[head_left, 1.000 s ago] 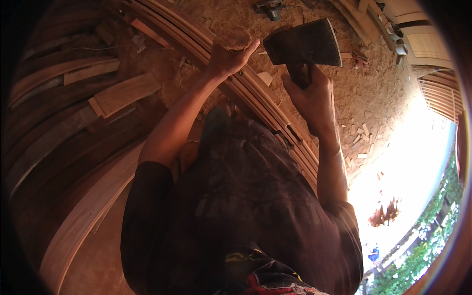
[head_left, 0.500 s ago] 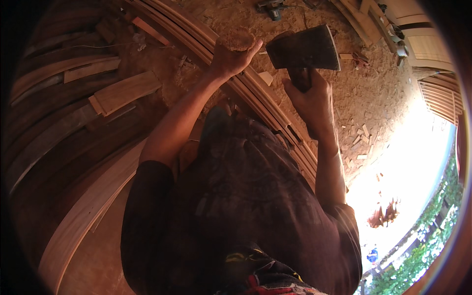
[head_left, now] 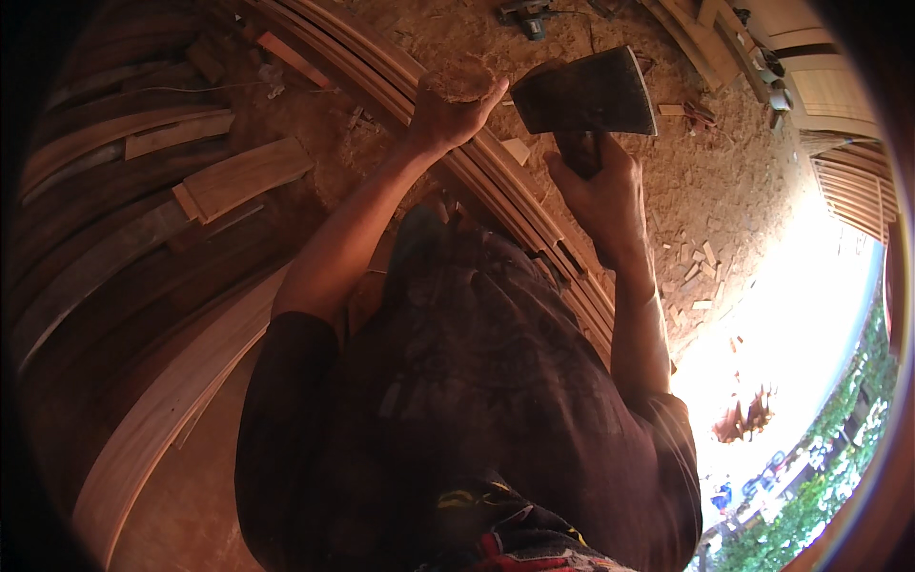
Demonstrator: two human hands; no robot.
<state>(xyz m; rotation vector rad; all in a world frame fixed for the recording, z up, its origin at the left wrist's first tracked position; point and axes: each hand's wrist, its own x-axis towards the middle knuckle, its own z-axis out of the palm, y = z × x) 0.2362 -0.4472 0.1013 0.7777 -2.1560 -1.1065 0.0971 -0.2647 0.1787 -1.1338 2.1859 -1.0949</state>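
My right hand (head_left: 607, 205) is wrapped round the short dark handle of a hatchet (head_left: 586, 93). The broad, dark blade is raised, its pale edge facing right. Farther left, my left hand (head_left: 445, 122) grips a brown, rough-topped piece of wood (head_left: 464, 78), with the thumb stretched out along its right side toward the hatchet. The fingers behind that wood are mostly hidden, and so is its lower part. A small gap separates the thumb from the blade.
Long wooden mouldings (head_left: 519, 195) run diagonally beneath my arms. Stacked boards (head_left: 243, 179) fill the left side. Sawdust and offcuts (head_left: 703, 272) cover the ground at right. A dark power tool (head_left: 531, 21) lies at the far side, and wooden frames (head_left: 691, 43) lean at the far right.
The hatchet head has shifted very slightly left with my right hand. My left hand and the wood in it stay almost where they were.
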